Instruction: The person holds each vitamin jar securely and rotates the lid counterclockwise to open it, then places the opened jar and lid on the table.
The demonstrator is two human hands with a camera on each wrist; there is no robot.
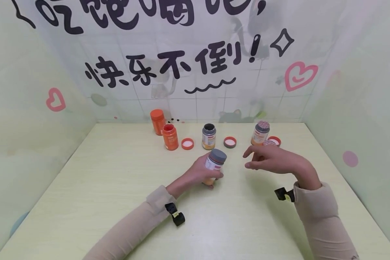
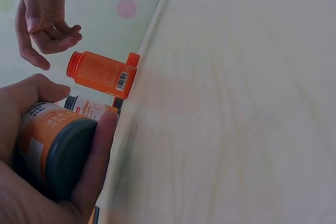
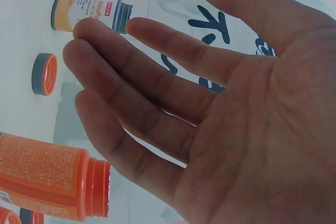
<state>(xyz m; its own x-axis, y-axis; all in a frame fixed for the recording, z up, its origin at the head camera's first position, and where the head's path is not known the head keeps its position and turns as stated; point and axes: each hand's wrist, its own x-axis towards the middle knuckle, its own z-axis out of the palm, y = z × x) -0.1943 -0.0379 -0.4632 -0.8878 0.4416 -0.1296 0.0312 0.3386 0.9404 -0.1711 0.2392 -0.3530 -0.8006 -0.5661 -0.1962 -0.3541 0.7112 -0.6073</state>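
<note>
My left hand grips a grey-capped supplement bottle with a white and orange label, fingers and thumb wrapped round its sides. In the left wrist view the bottle's dark base faces the camera. My right hand hovers above the table, fingers loosely extended and holding nothing. Just behind it, the foil-sealed top of a bottle shows, most of its body hidden. In the right wrist view an orange bottle with a sealed mouth lies below the fingers.
At the back stand a capped orange bottle, an uncapped orange one, an uncapped grey one and a foil-sealed grey one. Upturned lids lie among them. A printed curtain hangs behind the table.
</note>
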